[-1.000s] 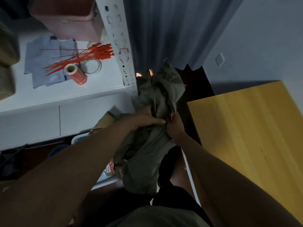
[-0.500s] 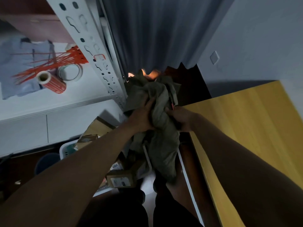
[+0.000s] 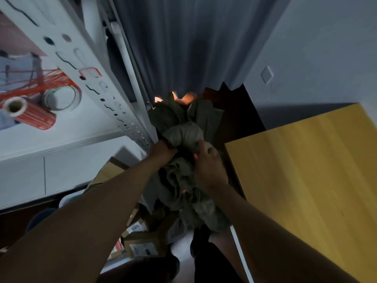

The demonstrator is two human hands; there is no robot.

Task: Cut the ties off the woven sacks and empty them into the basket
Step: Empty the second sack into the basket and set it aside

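A crumpled grey-green woven sack (image 3: 183, 176) hangs in front of me, between a white shelf and a yellow table. My left hand (image 3: 162, 153) grips a bunched fold on the sack's left side. On its right side my right hand (image 3: 208, 166) grips the fabric, with a small red bit showing at the fingertips. Below the sack stands a white basket (image 3: 67, 198) with several brown cardboard parcels (image 3: 142, 246) in it. The sack's lower end hangs over the parcels.
A white perforated shelf post (image 3: 98, 78) rises at the left. On the shelf lie red cable ties (image 3: 30, 86), a red label roll (image 3: 30, 115) and a tape roll (image 3: 61, 99). A yellow wooden table (image 3: 306, 170) fills the right. Grey curtain (image 3: 193, 48) behind.
Both hands have lifted the sack and re-gripped it higher. The sack has sagged emptier, and parcels have come into view in the basket below. My view has tilted further left.
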